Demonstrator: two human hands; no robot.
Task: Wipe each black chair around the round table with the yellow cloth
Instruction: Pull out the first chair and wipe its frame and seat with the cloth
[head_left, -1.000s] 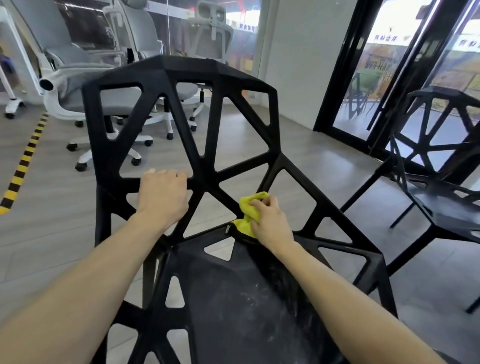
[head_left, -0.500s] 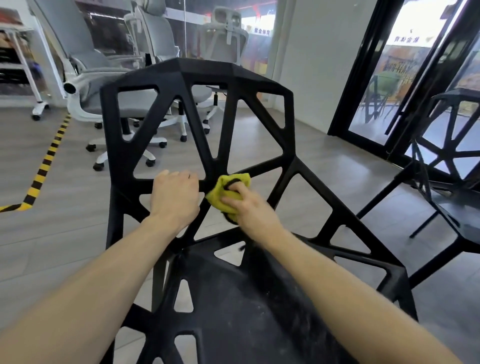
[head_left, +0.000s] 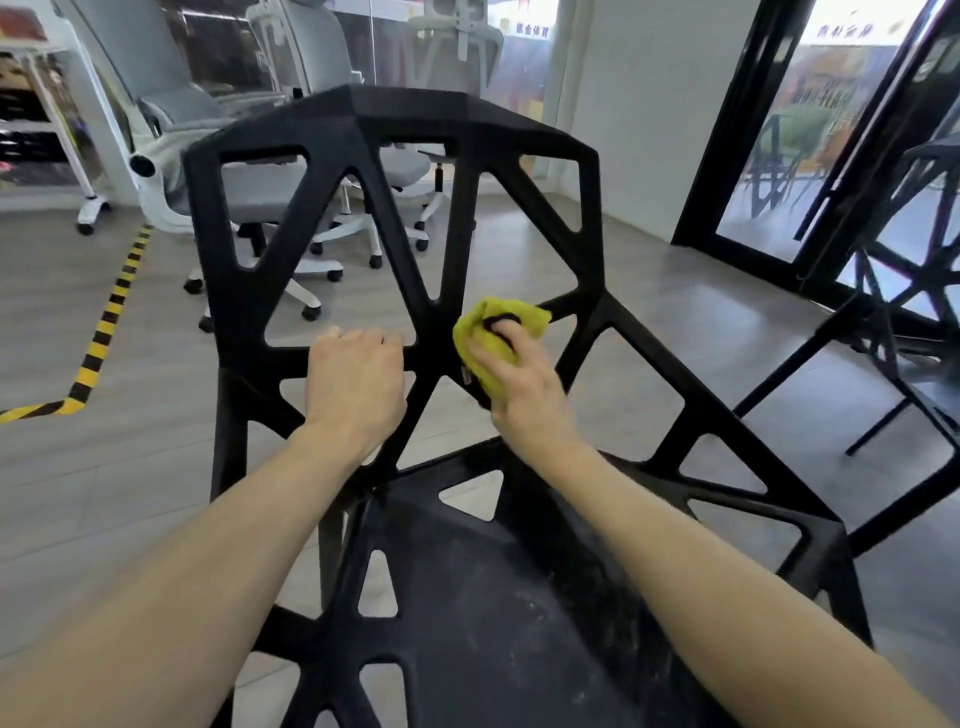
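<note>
A black chair (head_left: 395, 171) with a lattice of triangular openings fills the middle of the view, its dusty seat below my forearms. My left hand (head_left: 356, 384) grips a horizontal bar low on the backrest. My right hand (head_left: 522, 384) holds the yellow cloth (head_left: 488, 327) bunched against a diagonal strut at the centre of the backrest, fingers curled into the cloth. A second black chair (head_left: 904, 291) stands at the right edge, partly cut off.
Grey office chairs (head_left: 291, 208) on white wheeled bases stand behind the backrest. A yellow-and-black floor stripe (head_left: 104, 332) runs along the left. Black-framed glass doors (head_left: 753, 156) line the right side. Grey floor lies between the two black chairs.
My right hand has carried the cloth up and leftward from the seat's back edge to the centre struts of the backrest. My left hand has kept its grip.
</note>
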